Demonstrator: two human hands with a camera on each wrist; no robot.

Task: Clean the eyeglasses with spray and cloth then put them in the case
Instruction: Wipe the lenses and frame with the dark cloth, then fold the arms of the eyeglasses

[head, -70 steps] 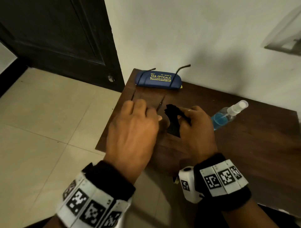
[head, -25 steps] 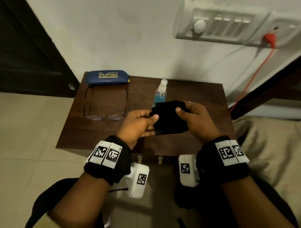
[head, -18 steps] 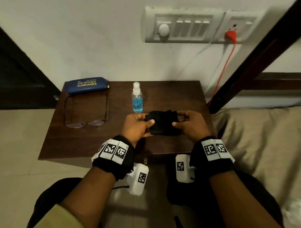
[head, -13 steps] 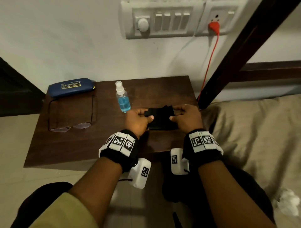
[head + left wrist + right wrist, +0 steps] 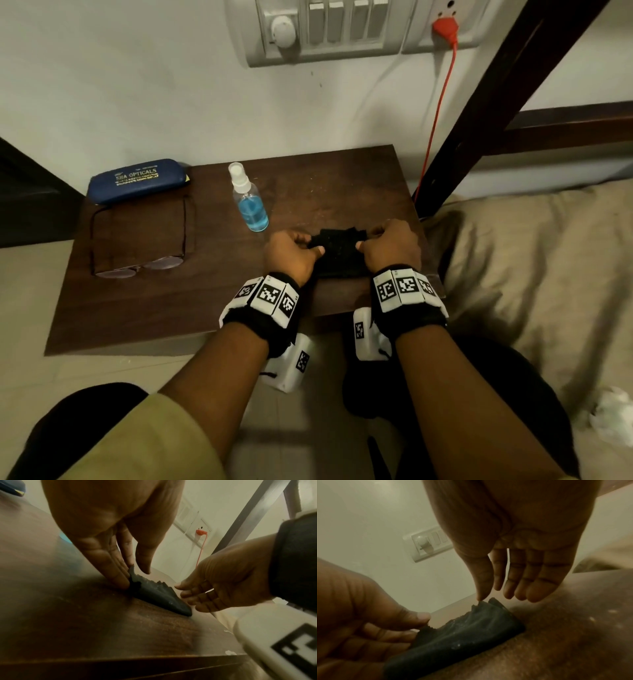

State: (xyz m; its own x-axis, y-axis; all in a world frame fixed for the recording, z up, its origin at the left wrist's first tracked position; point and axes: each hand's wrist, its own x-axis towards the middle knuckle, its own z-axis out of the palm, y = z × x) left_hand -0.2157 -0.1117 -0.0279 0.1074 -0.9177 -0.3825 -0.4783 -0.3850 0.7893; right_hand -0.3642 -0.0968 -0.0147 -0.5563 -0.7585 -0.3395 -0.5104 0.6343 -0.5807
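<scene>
A black cloth lies on the brown table near its front right, between my hands. My left hand pinches the cloth's left corner between thumb and fingers. My right hand hovers at the right corner with fingers straight, and only the thumb tip touches the cloth's edge. The eyeglasses lie unfolded at the table's left, lenses toward me. Behind them is the shut blue case. The spray bottle of blue liquid stands upright just left of my left hand.
The table stands against a white wall with a switch panel and a red plug with cord. A dark wooden post rises at the table's right corner, and a beige bed lies beyond.
Both hands have brought the cloth down from mid-air onto the table's front right. The right hand's fingers have come off it. The eyeglasses, case and bottle have not moved.
</scene>
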